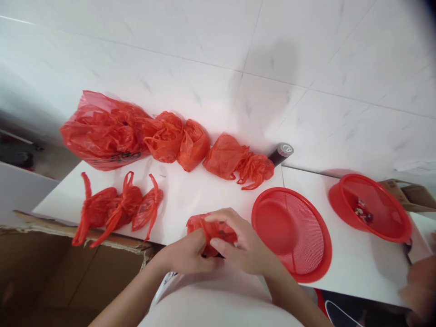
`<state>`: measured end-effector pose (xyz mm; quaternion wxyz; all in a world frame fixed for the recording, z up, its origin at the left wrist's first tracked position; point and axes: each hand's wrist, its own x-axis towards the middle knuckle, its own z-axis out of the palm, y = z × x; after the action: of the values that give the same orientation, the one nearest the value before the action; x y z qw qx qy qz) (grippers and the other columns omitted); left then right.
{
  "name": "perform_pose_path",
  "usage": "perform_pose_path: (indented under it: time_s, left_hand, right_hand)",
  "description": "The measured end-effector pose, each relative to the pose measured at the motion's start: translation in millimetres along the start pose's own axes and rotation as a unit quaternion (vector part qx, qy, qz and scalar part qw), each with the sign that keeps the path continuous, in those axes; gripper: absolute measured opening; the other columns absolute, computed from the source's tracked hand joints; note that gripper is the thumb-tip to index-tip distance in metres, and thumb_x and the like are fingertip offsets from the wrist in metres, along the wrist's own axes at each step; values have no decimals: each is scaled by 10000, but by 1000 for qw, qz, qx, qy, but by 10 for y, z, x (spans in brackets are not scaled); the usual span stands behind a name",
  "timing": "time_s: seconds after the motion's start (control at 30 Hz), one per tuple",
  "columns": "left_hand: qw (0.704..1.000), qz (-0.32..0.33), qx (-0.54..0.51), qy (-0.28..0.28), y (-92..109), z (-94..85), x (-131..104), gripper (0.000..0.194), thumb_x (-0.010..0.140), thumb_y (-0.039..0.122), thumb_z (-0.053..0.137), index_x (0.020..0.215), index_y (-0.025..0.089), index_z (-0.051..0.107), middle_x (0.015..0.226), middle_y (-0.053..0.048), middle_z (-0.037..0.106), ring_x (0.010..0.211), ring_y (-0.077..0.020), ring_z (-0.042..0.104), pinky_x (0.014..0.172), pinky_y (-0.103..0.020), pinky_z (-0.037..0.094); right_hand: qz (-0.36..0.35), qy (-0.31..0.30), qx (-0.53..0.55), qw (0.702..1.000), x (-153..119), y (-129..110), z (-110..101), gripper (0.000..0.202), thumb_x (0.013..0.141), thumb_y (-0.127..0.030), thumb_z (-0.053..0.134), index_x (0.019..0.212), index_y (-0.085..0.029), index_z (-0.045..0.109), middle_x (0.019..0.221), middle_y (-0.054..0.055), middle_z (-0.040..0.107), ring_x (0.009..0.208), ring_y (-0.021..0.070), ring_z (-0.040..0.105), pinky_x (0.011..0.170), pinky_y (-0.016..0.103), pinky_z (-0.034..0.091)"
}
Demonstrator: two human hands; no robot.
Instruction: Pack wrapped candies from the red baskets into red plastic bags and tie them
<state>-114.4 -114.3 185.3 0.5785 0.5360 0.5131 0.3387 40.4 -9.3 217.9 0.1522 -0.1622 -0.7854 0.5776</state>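
Note:
Close to my body, at the front edge of the white table, both hands work on a small red plastic bag (pixel 195 222). My left hand (pixel 189 255) grips the bag from the left, its fingers partly tucked inside the red folds. From the right, my right hand (pixel 243 240) curls over the bag, thumb and fingers on its upper edge. What the bag holds is hidden. Just right of my right hand stands a red plastic basket (pixel 272 227) with nothing visible in it. Left of my hands lie three knotted red bags (pixel 98 206) with long tied handles.
Along the wall sit a large red bag (pixel 105 131), several smaller red bags (pixel 194 145) and a dark cylinder (pixel 282 153). A second red basket (pixel 347 218) holds small items. A cardboard box (pixel 68 272) stands below left. Another person's blurred hand (pixel 420 284) shows at right.

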Motion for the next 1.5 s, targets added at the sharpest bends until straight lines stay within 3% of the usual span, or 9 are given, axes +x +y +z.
perform_pose_path:
  time_s: [0.17, 0.37, 0.5, 0.73, 0.83, 1.0, 1.17, 1.33, 1.5]
  left_hand:
    - [986, -37, -156, 52, -42, -10, 58, 361, 940, 426, 425, 864, 154, 649, 889, -48, 650, 858, -183, 584, 809, -299, 468]
    - [959, -78, -212, 173, -94, 4, 147, 374, 916, 488, 472, 836, 157, 626, 633, 32, 504, 592, -107, 437, 573, -223, 377]
    - [954, -41, -218, 200, -106, -38, 175, 344, 938, 447, 434, 886, 174, 636, 763, -6, 600, 720, -141, 550, 686, -246, 440]
    - [985, -13, 33, 169, -130, -133, 84, 159, 784, 118, 519, 800, 178, 665, 712, -1, 647, 705, -154, 579, 711, -255, 456]
    - [974, 21, 153, 167, -188, -133, 71, 260, 701, 16, 451, 743, 198, 631, 710, 17, 646, 651, -127, 550, 648, -227, 423]
    - [937, 70, 191, 282, -333, -91, 95, 214, 769, 59, 481, 846, 228, 588, 971, -21, 656, 833, -148, 618, 739, -245, 461]
    - [923, 99, 195, 317, -419, -58, 127, 280, 846, 153, 521, 1095, 242, 612, 1149, -81, 602, 1000, -186, 614, 826, -280, 484]
    - [943, 44, 212, 253, -451, -138, 95, 327, 944, 275, 431, 1198, 266, 637, 1132, -50, 700, 1012, -209, 634, 901, -326, 473]
    - [937, -22, 159, 311, -573, -281, -208, 343, 948, 389, 426, 1014, 226, 721, 1076, -64, 731, 986, -229, 660, 897, -332, 483]
  right_hand:
    - [68, 55, 94, 992, 58, 247, 34, 297, 919, -302, 530, 1216, -289, 527, 1203, 35, 575, 1088, 185, 567, 955, 385, 463]
    - [59, 69, 43, 995, 1, 417, 47, 118, 873, -205, 583, 987, -225, 608, 963, 14, 625, 905, 145, 591, 833, 290, 485]
    - [26, 83, -14, 996, -65, 293, 91, 62, 883, -175, 540, 894, -219, 581, 872, 6, 607, 833, 144, 571, 800, 293, 476]
    - [-75, 66, -72, 992, 105, 294, 133, 206, 925, -231, 490, 1110, -242, 580, 1086, 51, 631, 1068, 196, 536, 955, 377, 424]
    - [-17, 41, -53, 998, 240, 484, 194, 299, 991, -294, 366, 1217, -242, 555, 1125, 45, 633, 1042, 177, 563, 950, 360, 422]
    - [95, 17, 60, 994, 265, 684, 270, 382, 1005, -402, 327, 1323, -270, 492, 998, 13, 637, 924, 157, 590, 867, 320, 458]
    - [114, -9, 165, 980, 176, 681, 265, 292, 950, -453, 456, 1006, -201, 591, 894, 4, 595, 834, 144, 554, 781, 277, 459]
    - [138, 83, 137, 977, 82, 745, 250, 325, 924, -494, 483, 766, -216, 423, 628, -67, 408, 562, 94, 384, 535, 212, 356]
    - [178, 243, 58, 952, 150, 1259, -60, 381, 843, -519, 558, 679, -221, 386, 633, -48, 470, 638, 130, 495, 627, 257, 434]
